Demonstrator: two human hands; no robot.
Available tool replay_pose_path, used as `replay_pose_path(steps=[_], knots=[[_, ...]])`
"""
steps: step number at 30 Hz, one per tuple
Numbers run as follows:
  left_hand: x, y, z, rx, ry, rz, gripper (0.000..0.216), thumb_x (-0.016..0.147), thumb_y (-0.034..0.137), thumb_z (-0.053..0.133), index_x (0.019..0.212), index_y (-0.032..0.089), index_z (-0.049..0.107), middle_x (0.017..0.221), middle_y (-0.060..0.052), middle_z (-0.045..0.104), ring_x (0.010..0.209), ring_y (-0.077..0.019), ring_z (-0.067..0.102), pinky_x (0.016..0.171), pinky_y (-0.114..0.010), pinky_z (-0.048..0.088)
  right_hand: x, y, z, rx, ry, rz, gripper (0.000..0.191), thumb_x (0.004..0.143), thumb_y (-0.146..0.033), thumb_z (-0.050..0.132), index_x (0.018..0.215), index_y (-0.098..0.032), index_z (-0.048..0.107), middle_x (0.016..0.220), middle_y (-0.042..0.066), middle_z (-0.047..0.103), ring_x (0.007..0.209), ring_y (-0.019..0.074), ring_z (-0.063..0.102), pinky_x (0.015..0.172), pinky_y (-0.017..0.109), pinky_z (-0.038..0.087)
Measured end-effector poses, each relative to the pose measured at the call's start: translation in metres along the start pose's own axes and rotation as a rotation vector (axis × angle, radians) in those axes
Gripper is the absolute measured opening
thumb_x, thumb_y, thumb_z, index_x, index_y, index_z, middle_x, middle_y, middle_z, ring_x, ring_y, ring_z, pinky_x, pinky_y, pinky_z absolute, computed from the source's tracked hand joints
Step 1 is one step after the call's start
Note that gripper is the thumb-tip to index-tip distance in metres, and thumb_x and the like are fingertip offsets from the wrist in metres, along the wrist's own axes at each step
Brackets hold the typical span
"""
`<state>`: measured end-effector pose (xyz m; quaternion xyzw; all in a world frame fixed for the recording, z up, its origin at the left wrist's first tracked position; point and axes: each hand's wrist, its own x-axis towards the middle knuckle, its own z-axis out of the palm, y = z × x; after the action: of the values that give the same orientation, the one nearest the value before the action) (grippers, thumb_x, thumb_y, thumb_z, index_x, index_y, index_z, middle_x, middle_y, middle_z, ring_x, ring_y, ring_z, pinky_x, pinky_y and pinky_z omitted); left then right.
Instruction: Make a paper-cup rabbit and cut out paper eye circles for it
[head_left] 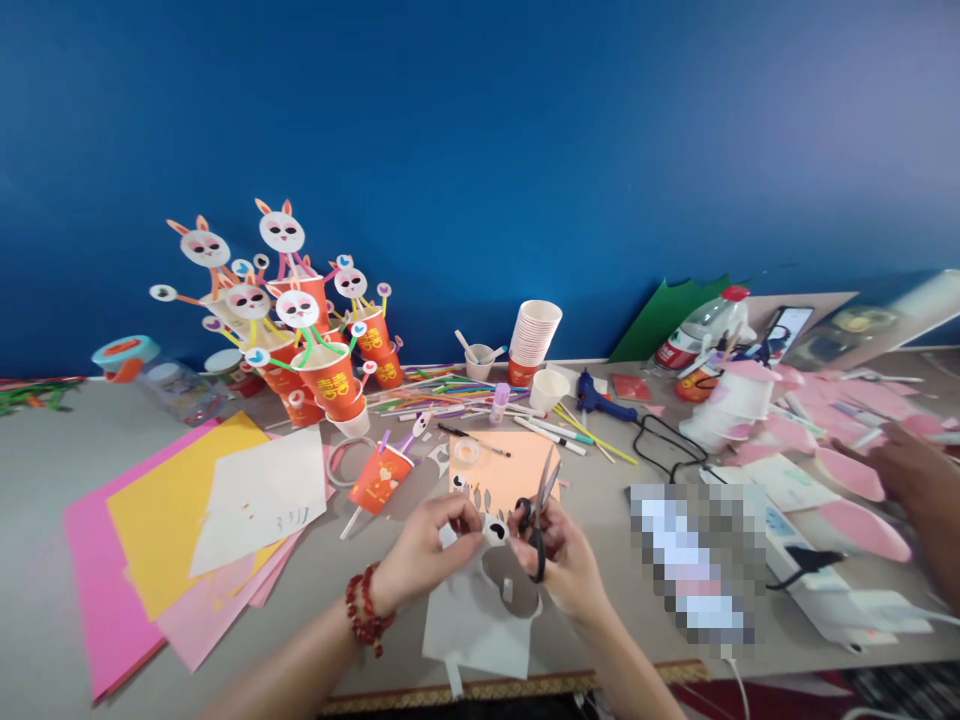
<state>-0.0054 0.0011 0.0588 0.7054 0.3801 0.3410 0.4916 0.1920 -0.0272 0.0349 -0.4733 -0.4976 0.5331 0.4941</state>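
One white paper sheet with curved cut-outs [480, 640] lies nearest to us, at the lower centre of the frame. Just beyond it, our left hand [435, 545] pinches a small white paper cut-out bearing a black heart [495, 530] between thumb and fingers. Our right hand [562, 560] is closed around black-handled metal scissors [538, 540], blades pointing up, its fingertips at the cut-out's right edge; we cannot tell whether they grip it. We judge the step in hand as trimming or handling this cut-out; the next move calls for a steady left pinch and blades kept off the fingers.

Beyond the hands, a peach rectangular paper sheet [517, 447] carries loose offcuts, a clear tape roll [466, 452] and a slim black pen [474, 441]. These restrict our working space. Left of them, an orange paper cup [380, 478] leans over. At the far right, another person's hand [911, 465] reaches among pink-and-white paper pieces [851, 473]. Farther back stand a blue glue gun [604, 402], stacked white paper cups [537, 335] and, upper left, rabbit-faced cup figures [328, 385].
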Motion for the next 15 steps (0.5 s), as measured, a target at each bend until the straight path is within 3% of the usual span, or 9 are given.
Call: replay_pose_path(steps=[5,8,10,13,15], knots=[[-0.003,-0.006,0.008,-0.171,-0.052,-0.110,0.013,0.079,0.023,0.058,0.071,0.017,0.051,0.069,0.001,0.050,0.066,-0.0120,0.045,0.064,-0.023,0.037,0.003,0.000,0.004,0.007,0.037,-0.034,0.026,0.074,-0.034,0.074,0.083,-0.020,0.055,0.077,0.002,0.063,0.062,0.0130,0.055,0.055,0.022,0.043],[-0.005,-0.010,0.011,-0.279,0.023,-0.132,0.019,0.079,0.028,0.060,0.069,0.017,0.049,0.071,0.001,0.050,0.063,-0.0109,0.043,0.059,-0.022,0.036,-0.002,0.002,0.004,0.033,0.095,-0.052,0.028,0.078,-0.039,0.072,0.091,-0.020,0.057,0.083,0.004,0.064,0.073,0.0162,0.059,0.064,0.025,0.047],[-0.006,-0.012,0.012,-0.342,0.118,-0.162,0.023,0.080,0.034,0.060,0.069,0.017,0.048,0.085,-0.003,0.056,0.065,-0.0111,0.047,0.060,-0.022,0.038,-0.008,0.006,0.002,0.048,0.099,-0.047,0.029,0.082,-0.045,0.068,0.093,-0.020,0.057,0.083,0.004,0.063,0.076,0.0175,0.059,0.067,0.026,0.047],[-0.008,-0.013,0.011,-0.395,0.219,-0.152,0.026,0.082,0.038,0.060,0.071,0.017,0.049,0.111,-0.009,0.058,0.087,-0.0175,0.056,0.073,-0.026,0.044,-0.018,0.013,0.000,0.050,-0.037,0.004,0.036,0.086,-0.055,0.060,0.086,-0.019,0.056,0.072,0.003,0.060,0.066,0.0166,0.057,0.061,0.026,0.043],[-0.009,-0.013,0.011,-0.437,0.231,-0.108,0.025,0.085,0.036,0.059,0.072,0.018,0.048,0.116,-0.010,0.059,0.095,-0.0204,0.056,0.079,-0.029,0.044,-0.024,0.017,0.000,0.037,-0.160,0.035,0.042,0.085,-0.060,0.058,0.082,-0.018,0.054,0.066,0.002,0.059,0.060,0.0154,0.054,0.057,0.025,0.040]])
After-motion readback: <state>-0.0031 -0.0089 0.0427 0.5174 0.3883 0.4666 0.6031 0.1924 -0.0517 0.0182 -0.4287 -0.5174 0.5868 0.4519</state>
